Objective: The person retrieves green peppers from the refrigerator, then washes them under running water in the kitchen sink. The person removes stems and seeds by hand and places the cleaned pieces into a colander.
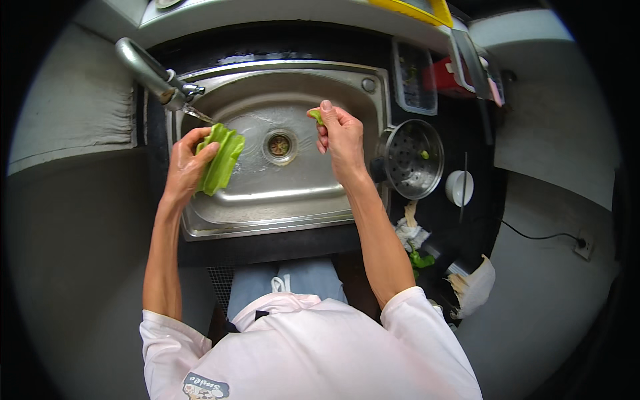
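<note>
My left hand point(189, 162) grips a wide, ridged piece of green vegetable point(220, 159) over the left side of the stainless steel sink point(310, 175). Water from the grey faucet point(172, 95) runs down at the upper edge of this piece. Over the right part of the basin, my right hand point(341, 135) pinches a small green vegetable piece point(316, 116) between thumb and fingers. The drain strainer point(279, 145) lies between my two hands. Thin water spreads over the basin floor around it.
A perforated metal steamer pot point(414, 160) with a small green bit inside stands right of the sink. Behind it is a clear plastic container point(415, 80). A white bowl point(459, 188), green leaves point(421, 260) and a crumpled white cloth or paper point(411, 233) lie farther right.
</note>
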A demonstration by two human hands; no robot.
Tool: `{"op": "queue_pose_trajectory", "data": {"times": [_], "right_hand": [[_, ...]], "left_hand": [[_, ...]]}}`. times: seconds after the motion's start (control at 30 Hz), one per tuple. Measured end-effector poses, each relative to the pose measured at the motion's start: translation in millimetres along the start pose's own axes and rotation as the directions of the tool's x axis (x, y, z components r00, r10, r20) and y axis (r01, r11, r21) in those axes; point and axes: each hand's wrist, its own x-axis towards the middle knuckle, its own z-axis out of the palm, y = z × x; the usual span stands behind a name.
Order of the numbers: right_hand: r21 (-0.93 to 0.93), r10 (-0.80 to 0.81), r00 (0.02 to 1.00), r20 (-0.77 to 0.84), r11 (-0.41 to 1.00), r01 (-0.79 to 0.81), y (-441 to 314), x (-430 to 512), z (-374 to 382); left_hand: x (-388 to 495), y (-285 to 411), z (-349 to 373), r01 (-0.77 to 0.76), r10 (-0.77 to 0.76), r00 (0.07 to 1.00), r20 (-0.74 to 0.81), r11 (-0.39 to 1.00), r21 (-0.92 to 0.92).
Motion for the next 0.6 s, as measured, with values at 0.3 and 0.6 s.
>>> {"op": "queue_pose_trajectory", "data": {"times": [0.3, 0.6], "right_hand": [[-0.865, -0.28, 0.911, -0.302, 0.483, -0.138, -46.4, -61.1, -119.5], [-0.063, 0.032, 0.929, 0.369, 0.998, -0.009, 49.3, 0.4, 62.7]], "left_hand": [[34.3, 4.4, 26.1, -0.062, 0.101, 0.991, -0.091, 0.932, 0.358], [9.6, 4.5, 37.2, 0.002, -0.003, 1.0, -0.025, 0.998, -0.064]]}}
